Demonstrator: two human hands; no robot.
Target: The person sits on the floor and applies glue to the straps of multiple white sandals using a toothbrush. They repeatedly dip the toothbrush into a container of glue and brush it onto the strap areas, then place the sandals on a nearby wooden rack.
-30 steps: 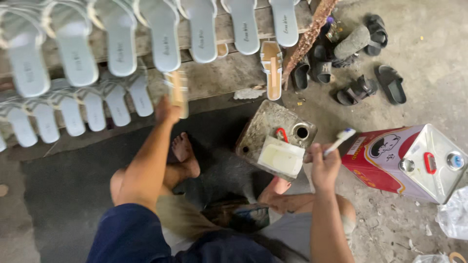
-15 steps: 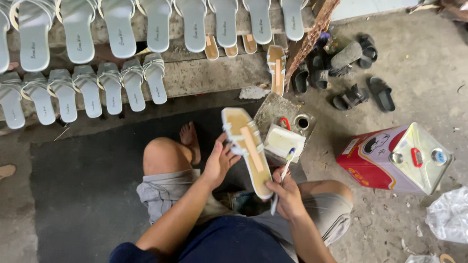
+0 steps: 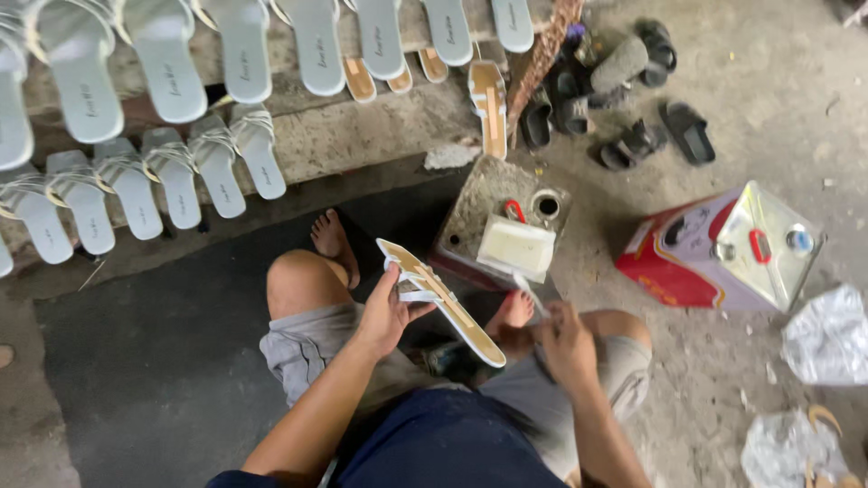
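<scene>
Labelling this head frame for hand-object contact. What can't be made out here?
- Left hand grips the sandal; its strap side faces away from the head camera.
- Right hand: the thin tool is blurred; its kind is unclear.
- White tub on the stone block: contents too small to tell.
- Upper sandal row: cut by the top edge.

Stone block (image 3: pixel 475 212) and red tin (image 3: pixel 723 253) crowd the right; dark mat (image 3: pixel 145 361) leftward seems open.
</scene>
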